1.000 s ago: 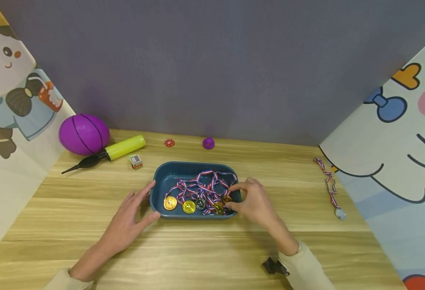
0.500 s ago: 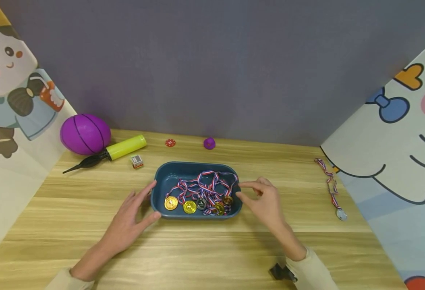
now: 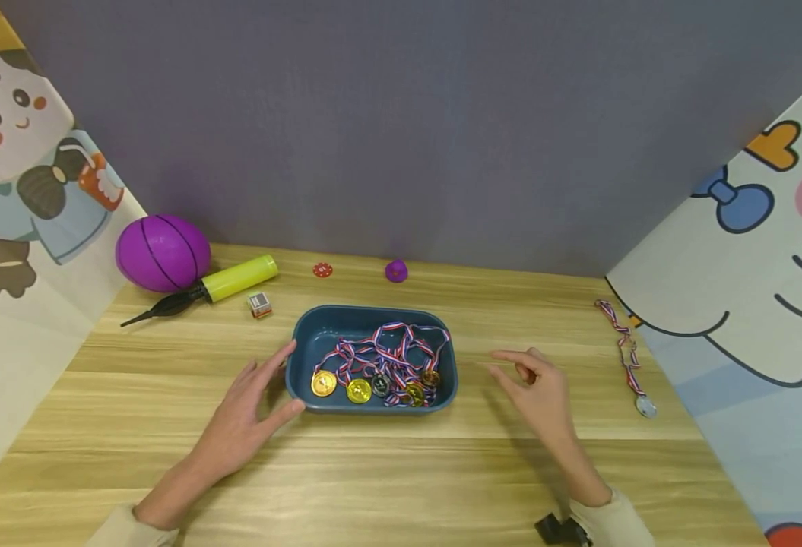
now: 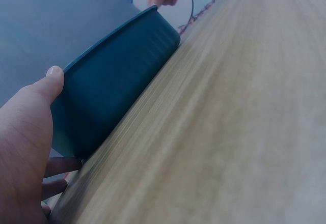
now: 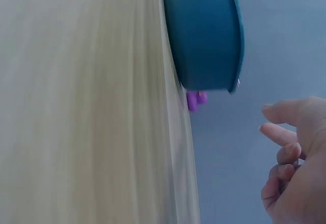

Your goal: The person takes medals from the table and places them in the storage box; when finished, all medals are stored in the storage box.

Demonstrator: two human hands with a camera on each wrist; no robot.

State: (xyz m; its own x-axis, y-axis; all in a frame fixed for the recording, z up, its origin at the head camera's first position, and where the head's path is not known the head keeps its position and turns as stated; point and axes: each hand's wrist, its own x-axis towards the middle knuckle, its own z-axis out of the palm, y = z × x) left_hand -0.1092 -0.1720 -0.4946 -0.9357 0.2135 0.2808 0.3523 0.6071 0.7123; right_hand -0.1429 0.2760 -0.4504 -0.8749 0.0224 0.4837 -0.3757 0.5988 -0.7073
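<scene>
A dark blue plastic bin (image 3: 335, 313) stands on the table, holding several medals with tangled striped ribbons (image 3: 390, 353). Gold-coloured medals (image 3: 324, 384) and a dark one (image 3: 381, 385) lie along its near side. My left hand (image 3: 239, 414) rests at the bin's left end, thumb and index finger spread and touching its wall; the left wrist view shows the thumb at the rim. Right of the bin, my right hand (image 3: 537, 391) hovers apart from it with nothing held. Its thumb and index finger stretch out, slightly apart, while the other fingers bend loosely.
A silver medal (image 3: 645, 406) with its ribbon lies at the far right. Along the back are a purple ball (image 3: 163, 253), a yellow-and-black hand pump (image 3: 239, 278), a small box (image 3: 260, 305), a red chip (image 3: 322, 270) and a small purple object (image 3: 396, 271). Walls border the table.
My right hand has let go of a gold-coloured medal at the bin's right end and moved away to the right. The medal stays in the bin. My left hand keeps its place.
</scene>
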